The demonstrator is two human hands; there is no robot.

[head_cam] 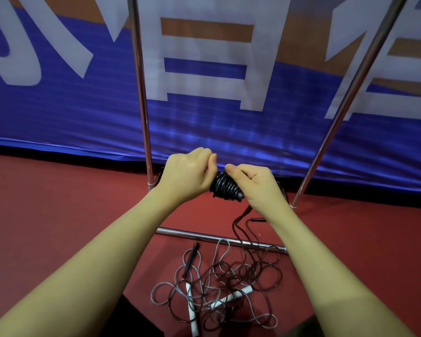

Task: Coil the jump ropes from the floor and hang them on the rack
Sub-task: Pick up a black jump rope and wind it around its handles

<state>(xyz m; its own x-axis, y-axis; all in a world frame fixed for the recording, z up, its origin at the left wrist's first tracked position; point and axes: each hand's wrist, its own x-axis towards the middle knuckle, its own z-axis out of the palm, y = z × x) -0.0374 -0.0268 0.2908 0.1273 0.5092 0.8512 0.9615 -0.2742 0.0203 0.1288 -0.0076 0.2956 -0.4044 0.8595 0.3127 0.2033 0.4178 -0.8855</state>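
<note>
Chest-high before the rack point(141, 93), my left hand point(187, 176) and right hand point(255, 186) clamp a black coil point(225, 187) lying crosswise between them, its loose tail point(238, 224) dropping below my right hand to the tangled ropes point(219, 285) underfoot.

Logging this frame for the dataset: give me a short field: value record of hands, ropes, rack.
left hand: left hand grips one end of the black coil
right hand: right hand grips the other end, thumb on top
black coil: wound tight, held above the floor; a loose tail hangs to the floor
floor ropes: tangled pile of grey and dark rope, with white handles and a black handle
rack: metal rack, two uprights and a base bar; nothing visibly hung
</note>
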